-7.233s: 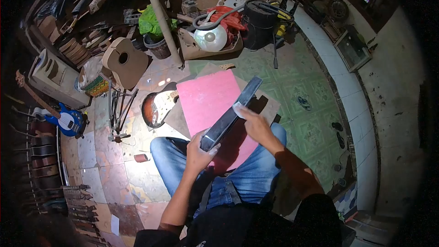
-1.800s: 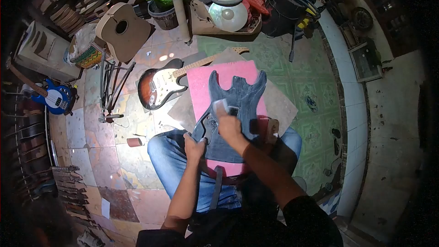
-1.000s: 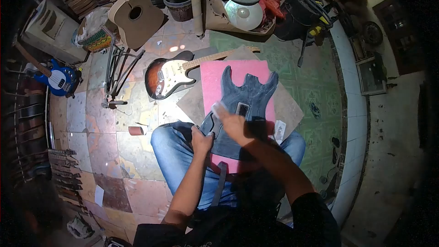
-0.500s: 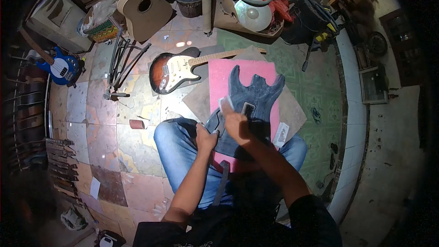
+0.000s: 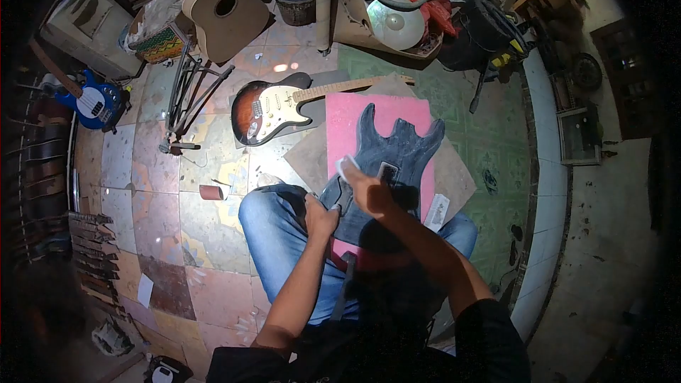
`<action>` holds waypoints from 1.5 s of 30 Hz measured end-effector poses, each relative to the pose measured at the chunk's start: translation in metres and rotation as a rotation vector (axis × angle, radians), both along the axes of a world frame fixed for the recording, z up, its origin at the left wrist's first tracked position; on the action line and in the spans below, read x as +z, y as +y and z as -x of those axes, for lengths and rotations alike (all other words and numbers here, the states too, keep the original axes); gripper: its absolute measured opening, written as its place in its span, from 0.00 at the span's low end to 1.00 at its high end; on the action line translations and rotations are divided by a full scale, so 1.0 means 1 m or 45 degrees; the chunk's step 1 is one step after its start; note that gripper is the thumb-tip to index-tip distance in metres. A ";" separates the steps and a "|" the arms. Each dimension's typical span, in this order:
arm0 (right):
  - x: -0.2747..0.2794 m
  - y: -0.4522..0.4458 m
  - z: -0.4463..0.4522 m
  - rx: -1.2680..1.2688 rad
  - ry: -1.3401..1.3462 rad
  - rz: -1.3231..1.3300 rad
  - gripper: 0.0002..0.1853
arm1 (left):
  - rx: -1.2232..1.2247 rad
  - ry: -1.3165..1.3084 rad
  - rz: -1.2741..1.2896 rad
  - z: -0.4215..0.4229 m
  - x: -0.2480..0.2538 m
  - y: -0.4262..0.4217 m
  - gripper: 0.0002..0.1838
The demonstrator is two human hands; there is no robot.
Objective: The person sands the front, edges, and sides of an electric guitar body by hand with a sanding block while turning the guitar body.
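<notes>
A dark grey electric guitar body with pale dusty streaks lies across my lap on a pink board. Its two horns point away from me, and a rectangular cavity shows near its middle. My left hand is closed around the body's left edge, thumb on top. Over the left part of the body, my right hand grips a small folded piece of whitish sandpaper. Whether the sandpaper touches the surface there is hard to tell. My right forearm shades the lower body.
A sunburst electric guitar lies on the floor ahead. Left of it stand a folded metal stand and a curled reddish-brown sheet. A pale block rests by my right knee. An acoustic guitar body leans at the back.
My right hand and the sandpaper have shifted slightly toward me along the body's left side. My left hand keeps its hold on the edge.
</notes>
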State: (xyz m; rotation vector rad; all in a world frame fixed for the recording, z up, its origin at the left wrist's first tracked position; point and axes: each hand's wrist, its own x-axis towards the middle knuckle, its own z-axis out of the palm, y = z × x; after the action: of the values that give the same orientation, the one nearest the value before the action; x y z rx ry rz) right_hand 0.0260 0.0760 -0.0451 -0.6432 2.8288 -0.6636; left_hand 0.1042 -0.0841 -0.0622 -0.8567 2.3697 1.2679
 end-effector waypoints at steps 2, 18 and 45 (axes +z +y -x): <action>-0.033 0.014 -0.004 0.163 0.088 0.260 0.30 | 0.020 0.006 -0.005 -0.001 0.000 0.001 0.43; 0.006 -0.029 -0.031 0.372 -0.121 -0.103 0.34 | 1.175 0.235 -1.227 0.002 -0.062 -0.017 0.49; 0.007 -0.044 -0.104 0.310 -0.252 -0.305 0.25 | 0.638 0.048 -1.080 0.011 -0.021 -0.027 0.43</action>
State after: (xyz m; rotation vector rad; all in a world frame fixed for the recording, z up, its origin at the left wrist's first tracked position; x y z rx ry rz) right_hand 0.1297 0.0318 -0.0380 -0.8109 2.5382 -0.3211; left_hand 0.0932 -0.1112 -0.0833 -1.1282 1.3882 2.2302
